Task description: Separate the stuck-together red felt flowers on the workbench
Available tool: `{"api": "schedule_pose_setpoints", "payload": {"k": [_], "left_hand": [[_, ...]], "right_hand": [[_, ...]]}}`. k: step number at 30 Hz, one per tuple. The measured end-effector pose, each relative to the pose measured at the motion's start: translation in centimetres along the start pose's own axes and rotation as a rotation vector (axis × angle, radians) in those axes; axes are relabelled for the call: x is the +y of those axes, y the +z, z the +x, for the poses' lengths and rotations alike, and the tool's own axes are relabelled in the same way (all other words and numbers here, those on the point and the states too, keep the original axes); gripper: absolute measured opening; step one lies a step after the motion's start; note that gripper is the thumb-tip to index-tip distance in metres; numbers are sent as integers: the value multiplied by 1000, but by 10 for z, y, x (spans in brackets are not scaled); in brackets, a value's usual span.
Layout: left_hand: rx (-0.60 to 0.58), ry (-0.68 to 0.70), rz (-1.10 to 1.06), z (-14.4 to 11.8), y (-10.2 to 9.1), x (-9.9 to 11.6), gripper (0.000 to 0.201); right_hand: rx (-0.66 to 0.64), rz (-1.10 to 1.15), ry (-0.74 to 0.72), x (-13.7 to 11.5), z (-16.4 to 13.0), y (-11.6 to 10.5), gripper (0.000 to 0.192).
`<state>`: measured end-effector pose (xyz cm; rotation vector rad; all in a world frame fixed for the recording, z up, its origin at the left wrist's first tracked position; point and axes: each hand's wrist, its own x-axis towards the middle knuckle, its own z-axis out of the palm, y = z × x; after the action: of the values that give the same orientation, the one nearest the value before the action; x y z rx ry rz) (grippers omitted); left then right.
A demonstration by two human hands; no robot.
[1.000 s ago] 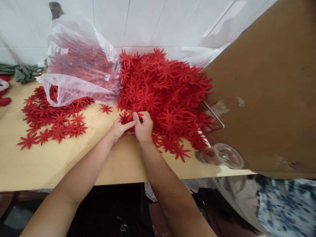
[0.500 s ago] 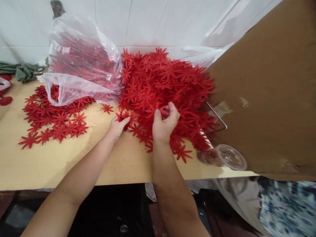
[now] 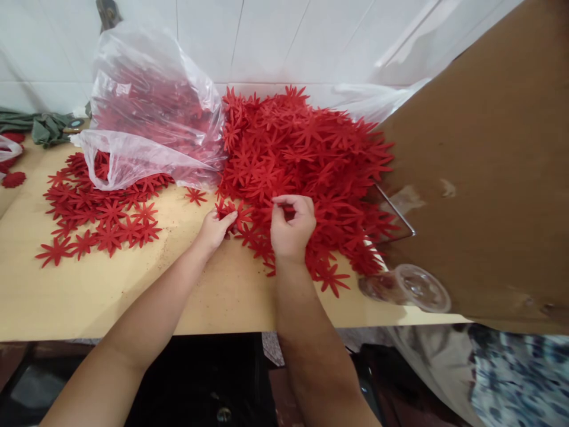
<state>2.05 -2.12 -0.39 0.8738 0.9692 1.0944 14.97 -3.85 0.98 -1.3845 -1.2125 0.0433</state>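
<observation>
A big heap of red flower-shaped cutouts [image 3: 306, 154] lies on the wooden table [image 3: 89, 290] against the white wall. My left hand [image 3: 213, 228] pinches a small stack of red flowers [image 3: 224, 209] at the heap's near left edge. My right hand [image 3: 291, 225] is curled over the heap's front, fingertips pinching a red flower from it. A clear plastic bag [image 3: 146, 112] with more red flowers stands at the left of the heap.
Red flowers laid flat in a patch [image 3: 98, 213] cover the table's left part. A large brown cardboard sheet [image 3: 484, 166] leans at the right, with a clear glass [image 3: 409, 287] lying at its foot. Green cloth [image 3: 40, 127] sits at the far left.
My right hand left the stack in my left hand, moved right onto the heap and closed its fingers on a flower. My left hand stayed put.
</observation>
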Motion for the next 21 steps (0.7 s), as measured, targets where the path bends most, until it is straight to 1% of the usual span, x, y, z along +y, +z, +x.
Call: {"api": "schedule_pose_setpoints", "payload": {"k": [3,7,9,10,14,15,16,18,21], "left_hand": [[17,-10,29,-1,0,2,13],[48,-24,8,-3,1,4,10],[73,-24,-7,-2,2,4,10],[77,-20,-15,-1,2,3,10],[51,32,-51,3,0,0,13],[41,51,-53,4,-1,-1,15],[27,66,-54,4,-2,-2,17],[-9,83,-61,4,-3,-3,20],[-31,98,-70,3,-2,-2,21]], "right_hand": [[-53,2,-9,-1,1,0,10],[-67,-88,-48,-1,-1,1,30],[-92,-53,-47,-3,-4,3,29],[-135,3,-14,-4,-6,5,29],[-411,260,204,-7,-15,14,34],[-455,310,242,-6,-17,17,34],[-475,354,272,-5,-18,19,32],[-462,419,327,-3,-18,21,26],[-413,394,371,-2,-16,21,20]]}}
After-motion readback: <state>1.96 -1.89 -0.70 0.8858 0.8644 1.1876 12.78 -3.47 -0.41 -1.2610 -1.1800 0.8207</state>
